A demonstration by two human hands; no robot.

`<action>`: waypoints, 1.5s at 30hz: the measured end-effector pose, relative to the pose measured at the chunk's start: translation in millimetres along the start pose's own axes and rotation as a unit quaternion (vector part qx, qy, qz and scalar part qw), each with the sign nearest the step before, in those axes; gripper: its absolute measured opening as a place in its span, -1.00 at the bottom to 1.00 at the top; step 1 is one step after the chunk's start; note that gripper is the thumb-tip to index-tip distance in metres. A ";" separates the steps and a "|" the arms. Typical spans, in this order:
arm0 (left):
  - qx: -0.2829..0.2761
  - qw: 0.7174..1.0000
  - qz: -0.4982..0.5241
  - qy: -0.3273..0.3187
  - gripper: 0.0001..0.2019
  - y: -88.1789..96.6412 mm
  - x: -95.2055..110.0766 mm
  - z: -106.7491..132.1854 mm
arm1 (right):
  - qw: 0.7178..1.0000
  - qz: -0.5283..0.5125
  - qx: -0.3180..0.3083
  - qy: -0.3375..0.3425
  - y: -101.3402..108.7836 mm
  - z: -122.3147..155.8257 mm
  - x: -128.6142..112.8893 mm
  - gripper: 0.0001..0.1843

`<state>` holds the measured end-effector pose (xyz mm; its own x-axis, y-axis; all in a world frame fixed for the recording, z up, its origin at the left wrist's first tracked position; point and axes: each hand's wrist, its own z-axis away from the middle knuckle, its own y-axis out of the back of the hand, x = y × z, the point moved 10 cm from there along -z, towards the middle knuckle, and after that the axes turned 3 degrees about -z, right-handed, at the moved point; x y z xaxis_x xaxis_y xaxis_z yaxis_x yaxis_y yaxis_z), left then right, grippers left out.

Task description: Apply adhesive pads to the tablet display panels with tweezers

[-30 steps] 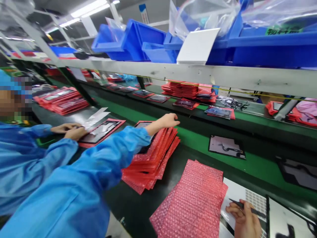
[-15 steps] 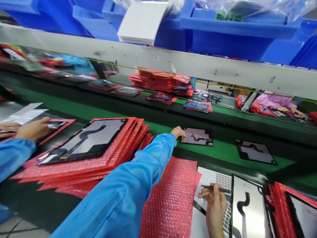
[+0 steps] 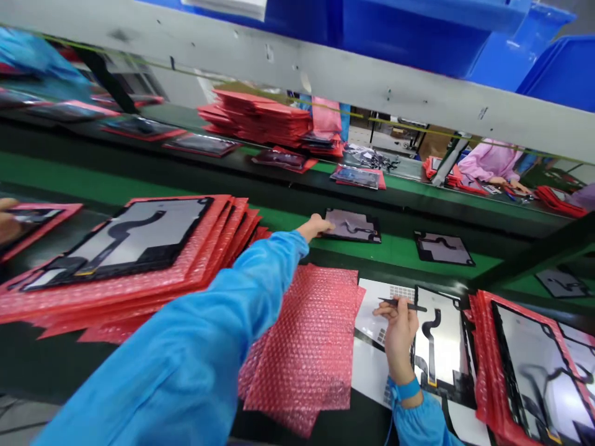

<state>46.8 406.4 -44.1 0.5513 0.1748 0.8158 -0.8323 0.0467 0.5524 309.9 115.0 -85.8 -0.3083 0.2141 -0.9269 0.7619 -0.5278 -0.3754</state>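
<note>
My left hand [image 3: 316,227], in a blue sleeve, stretches out to the green belt, its fingers closed at the left edge of a tablet screen panel [image 3: 346,224]. The panel lies back side up, with a dark flex cable across it. My right hand [image 3: 400,328] pinches dark tweezers [image 3: 404,304], held roughly level. Beneath and beside that hand are a white sheet with small grey squares [image 3: 372,310] and another screen panel [image 3: 444,337] with a curved black cable. Pink bubble-wrap bags [image 3: 309,334] lie between my arms.
On the left, a screen panel [image 3: 139,238] tops a stack of pink bags [image 3: 186,269]; another person's hand [image 3: 7,223] is beyond. More panels [image 3: 444,248] lie along the belt. Panels on pink bags [image 3: 483,365] stand at right. A white shelf beam [image 3: 325,71] with blue bins [image 3: 418,40] crosses overhead.
The view has shifted, bringing my right wrist strap and more panels at right into sight. My left hand stays at the same panel's edge; my right still holds the tweezers.
</note>
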 end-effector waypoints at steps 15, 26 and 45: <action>0.009 0.970 0.232 -0.065 -0.64 49.3 -63.0 158.7 | 0.954 0.248 -0.122 -0.119 58.6 -8.0 -11.6 -0.40; -0.073 0.993 0.064 -0.062 -0.55 1.9 -105.6 142.0 | 0.928 0.311 -0.140 -0.148 69.2 4.1 5.3 -0.44; -0.102 0.866 -0.227 -0.434 -0.73 -42.1 -24.7 309.6 | 0.952 0.235 -0.151 -0.125 41.0 -0.7 -19.6 -0.64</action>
<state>86.3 95.6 -34.5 0.5871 -0.7079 0.3926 -0.4621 0.1052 0.8806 347.6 89.7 -83.1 0.0099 -0.2104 -0.9776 0.9664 -0.2491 0.0634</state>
